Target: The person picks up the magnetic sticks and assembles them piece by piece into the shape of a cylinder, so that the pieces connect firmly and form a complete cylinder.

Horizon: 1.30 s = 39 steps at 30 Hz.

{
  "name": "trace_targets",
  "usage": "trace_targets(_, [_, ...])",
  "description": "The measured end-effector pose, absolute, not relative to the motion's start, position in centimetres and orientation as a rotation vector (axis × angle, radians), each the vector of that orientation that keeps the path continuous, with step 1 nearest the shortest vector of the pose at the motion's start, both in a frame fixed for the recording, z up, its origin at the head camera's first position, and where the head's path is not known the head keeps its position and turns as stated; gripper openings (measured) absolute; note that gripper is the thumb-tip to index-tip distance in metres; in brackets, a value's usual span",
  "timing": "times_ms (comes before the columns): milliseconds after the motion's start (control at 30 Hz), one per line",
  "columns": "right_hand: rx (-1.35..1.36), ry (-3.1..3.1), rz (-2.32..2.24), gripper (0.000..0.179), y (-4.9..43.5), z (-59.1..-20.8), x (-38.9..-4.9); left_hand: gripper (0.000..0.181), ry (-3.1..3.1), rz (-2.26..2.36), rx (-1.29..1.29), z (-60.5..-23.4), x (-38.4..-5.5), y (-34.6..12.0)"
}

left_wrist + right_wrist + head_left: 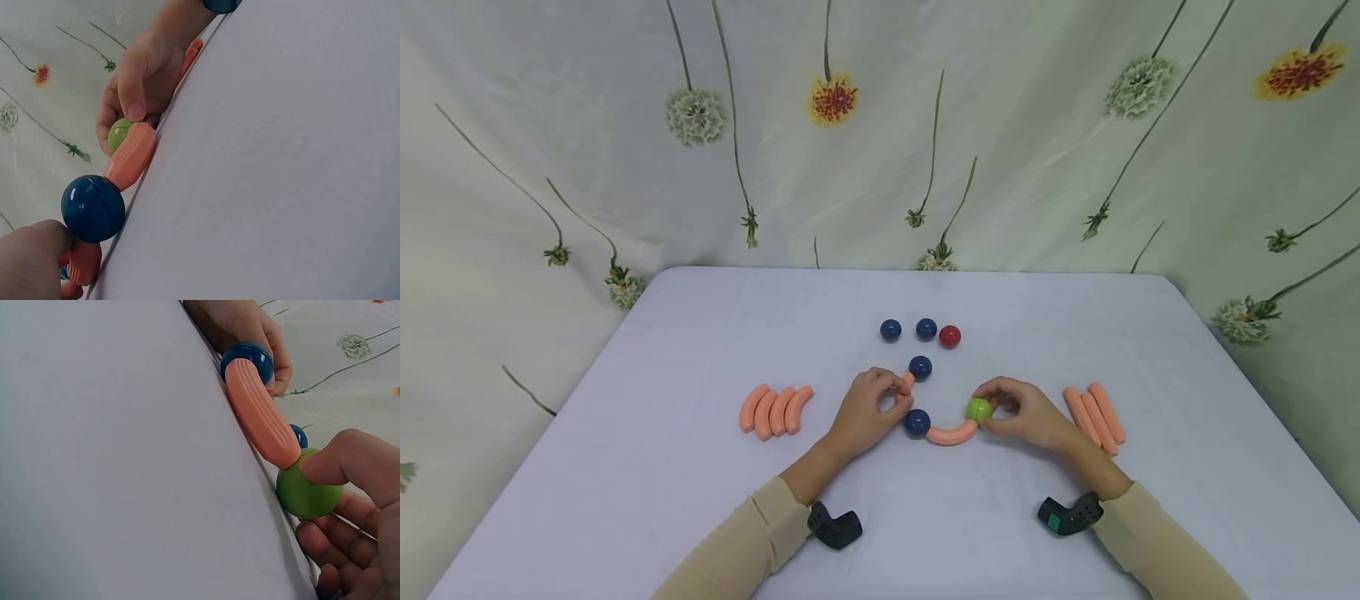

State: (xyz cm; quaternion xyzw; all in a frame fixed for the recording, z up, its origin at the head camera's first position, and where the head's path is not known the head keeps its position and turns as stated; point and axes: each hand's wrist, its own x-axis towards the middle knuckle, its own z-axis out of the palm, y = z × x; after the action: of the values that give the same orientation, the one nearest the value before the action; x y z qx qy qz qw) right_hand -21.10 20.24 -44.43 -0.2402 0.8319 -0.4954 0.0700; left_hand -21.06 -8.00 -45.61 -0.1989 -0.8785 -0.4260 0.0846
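Note:
My left hand [867,410] pinches an orange curved piece [909,378] that runs between two dark blue balls; its fingers hide much of it. One blue ball [921,367] sits at the far end, the other blue ball [917,422] at the near end. From that near ball a second orange curved piece [951,434], ridged along its side, reaches to a green ball [310,486]. Thumb and fingers of my right hand [1028,413] grip the green ball, where it touches the curved piece.
Behind the joined pieces lie two loose blue balls [891,331] and a red ball [950,337]. Several curved orange pieces [776,412] lie in a row at left. Straight orange sticks [1095,418] lie beside my right forearm. A flowered cloth [865,183] hangs behind the white table [700,333].

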Motion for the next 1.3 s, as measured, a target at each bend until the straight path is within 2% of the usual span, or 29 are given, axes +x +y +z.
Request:
trace_targets(400, [-0.637, 2.606, -1.519, 0.035, 19.7, -43.6, -20.5, 0.007, -2.607, -1.311, -0.575, -45.5, -21.2, -7.9])
trace_targets(733, [-0.489, 2.711, -1.505, 0.032, 19.9, -44.5, -21.3, 0.004, -2.563, -1.335, -0.582, -45.4, -21.3, -7.9])
trace_targets(1100, [-0.433, 2.771, -1.543, 0.031, 20.1, -44.7, -21.5, 0.027, -2.566, -1.337, -0.651, -45.2, -21.2, -7.8])
trace_targets(1300, [-0.507, 2.876, -1.486, 0.03, 19.4, -43.9, -20.9, 0.054, -2.627, -1.182, -0.762, -45.5, -21.2, -8.2])
